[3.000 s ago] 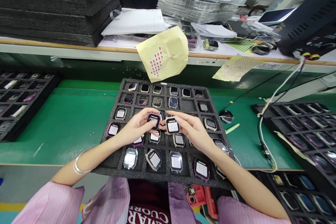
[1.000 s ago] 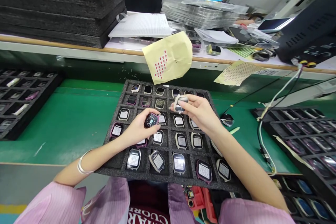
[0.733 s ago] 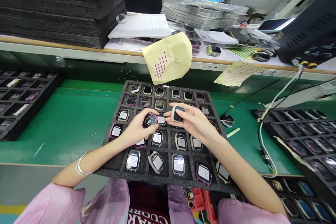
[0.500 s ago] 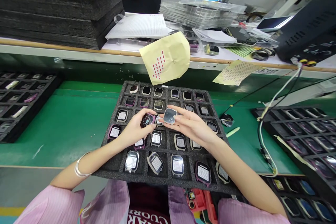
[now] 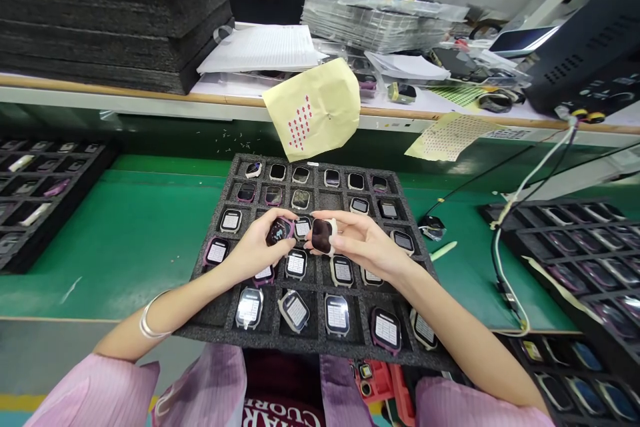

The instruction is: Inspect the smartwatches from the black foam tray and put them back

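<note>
Between the thumb and fingers of my left hand (image 5: 265, 237) is a purple smartwatch case (image 5: 280, 232) with a lit dial. My right hand (image 5: 357, 240) grips a light-coloured smartwatch case (image 5: 322, 236), its dark screen tilted toward the left. Both hands are over a black foam tray (image 5: 320, 341) divided into compartments. Many compartments hold strapless watch cases, several with white lists on their screens, such as the silver watch (image 5: 337, 315) in the front row. One light watch (image 5: 303, 227) lies in the tray between my hands.
More foam trays of watches stand at the left (image 5: 50, 193) and right (image 5: 590, 260). Yellow sticker sheets (image 5: 320, 110) hang from the shelf edge. A white cable (image 5: 520, 193) runs down at right, near a pale green pen-like stick (image 5: 443, 251). Two people are behind the shelf.
My right hand has turned its watch case, so the screen now looks dark and faces more to the left, and lowered it slightly. My left hand holds nearly still.
</note>
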`<state>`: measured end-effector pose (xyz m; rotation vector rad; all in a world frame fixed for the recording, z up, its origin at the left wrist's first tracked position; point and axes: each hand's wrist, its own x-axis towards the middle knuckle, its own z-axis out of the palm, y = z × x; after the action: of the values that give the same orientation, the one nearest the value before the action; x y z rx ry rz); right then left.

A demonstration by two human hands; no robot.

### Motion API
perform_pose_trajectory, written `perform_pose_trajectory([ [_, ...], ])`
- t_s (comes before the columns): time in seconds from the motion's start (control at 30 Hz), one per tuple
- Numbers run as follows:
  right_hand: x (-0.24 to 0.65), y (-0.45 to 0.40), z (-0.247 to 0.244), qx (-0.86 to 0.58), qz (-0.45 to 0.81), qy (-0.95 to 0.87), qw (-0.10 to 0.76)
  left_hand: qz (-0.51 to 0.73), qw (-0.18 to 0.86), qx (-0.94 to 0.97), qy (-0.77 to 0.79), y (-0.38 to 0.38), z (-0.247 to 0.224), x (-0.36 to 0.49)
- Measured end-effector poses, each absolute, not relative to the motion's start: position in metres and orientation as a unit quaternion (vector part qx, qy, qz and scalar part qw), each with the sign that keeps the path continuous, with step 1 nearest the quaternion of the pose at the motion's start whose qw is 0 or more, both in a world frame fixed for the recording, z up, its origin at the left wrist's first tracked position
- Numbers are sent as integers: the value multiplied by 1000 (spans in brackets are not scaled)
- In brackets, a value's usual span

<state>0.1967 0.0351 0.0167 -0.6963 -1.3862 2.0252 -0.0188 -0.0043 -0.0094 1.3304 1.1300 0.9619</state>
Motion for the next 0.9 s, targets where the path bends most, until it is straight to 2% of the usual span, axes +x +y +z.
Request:
perform_pose_trajectory([
  [0.2, 196, 34, 18, -270, 753, -526, 290, 389, 567, 561, 461, -5, -9, -19],
  [0.47, 196, 34, 20, -293, 728, -548, 290, 416, 486, 609, 469, -4, -9, -21],
  [0.9, 196, 32, 21, -315, 695, -583, 279, 420, 504, 604, 452, -4, -8, -21],
])
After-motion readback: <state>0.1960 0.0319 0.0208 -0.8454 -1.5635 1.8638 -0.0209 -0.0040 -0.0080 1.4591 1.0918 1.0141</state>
